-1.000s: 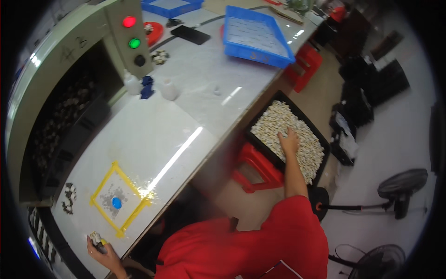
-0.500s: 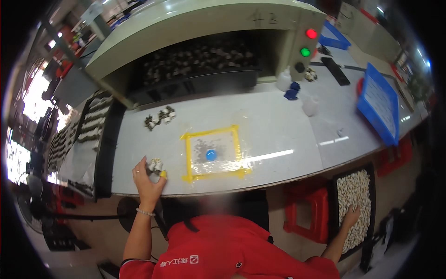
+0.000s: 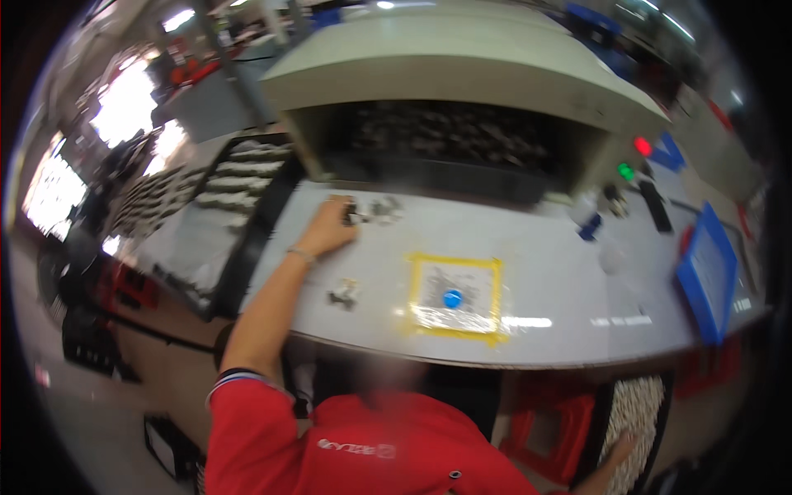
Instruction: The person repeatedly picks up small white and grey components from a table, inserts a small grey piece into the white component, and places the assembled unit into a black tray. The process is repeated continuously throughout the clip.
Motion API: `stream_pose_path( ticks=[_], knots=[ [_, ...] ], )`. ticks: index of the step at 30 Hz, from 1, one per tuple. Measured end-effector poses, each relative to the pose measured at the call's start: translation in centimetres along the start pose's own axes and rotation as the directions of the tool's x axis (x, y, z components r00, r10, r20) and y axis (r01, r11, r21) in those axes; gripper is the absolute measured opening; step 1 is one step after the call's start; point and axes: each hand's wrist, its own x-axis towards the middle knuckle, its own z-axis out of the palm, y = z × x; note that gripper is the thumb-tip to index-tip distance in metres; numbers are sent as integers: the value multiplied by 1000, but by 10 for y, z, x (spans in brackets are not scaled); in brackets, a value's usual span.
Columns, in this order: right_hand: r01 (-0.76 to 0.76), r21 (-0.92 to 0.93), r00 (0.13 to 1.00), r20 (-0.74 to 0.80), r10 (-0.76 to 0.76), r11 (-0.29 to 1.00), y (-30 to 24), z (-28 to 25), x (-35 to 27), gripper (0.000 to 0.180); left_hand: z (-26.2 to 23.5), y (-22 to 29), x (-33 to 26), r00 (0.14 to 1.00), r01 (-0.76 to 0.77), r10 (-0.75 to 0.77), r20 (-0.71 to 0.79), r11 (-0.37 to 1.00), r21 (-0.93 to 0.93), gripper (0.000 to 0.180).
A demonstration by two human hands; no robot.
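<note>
My left hand (image 3: pixel 332 228) reaches forward over the grey table (image 3: pixel 544 272) and rests on a small pile of dark and pale parts (image 3: pixel 375 211) near the mouth of the beige machine (image 3: pixel 462 99). Whether the fingers grip a part is blurred. A small cluster of parts (image 3: pixel 344 292) lies on the table beside my left forearm. A yellow taped square (image 3: pixel 454 295) with a blue dot (image 3: pixel 451 298) sits right of it. My right hand (image 3: pixel 619 454) hangs low at the lower right over a black tray of pale pieces (image 3: pixel 635 417).
A black rack with rows of pale parts (image 3: pixel 239 177) stands left of the machine. Red and green lamps (image 3: pixel 635 158) glow on the machine's right side. A blue tray (image 3: pixel 708 272), a blue bottle (image 3: pixel 587 228) and a black flat item (image 3: pixel 657 206) lie to the right. Red stools (image 3: pixel 544 437) stand under the table.
My left hand has moved from the table's near edge forward to the pile by the machine, leaving a small cluster of parts on the table. The view swung left.
</note>
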Motion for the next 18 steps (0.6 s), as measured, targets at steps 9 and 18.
stream_pose_path(
  ticks=[9,18],
  knots=[
    [39,-143,996,-79,-50,989,-55,-33,-29,42,10,23,-11,989,143,-130,75,966,-217,57],
    [-282,181,929,-195,315,942,-24,-40,-16,43,-6,17,-20,961,263,-207,182,889,-376,49]
  ],
)
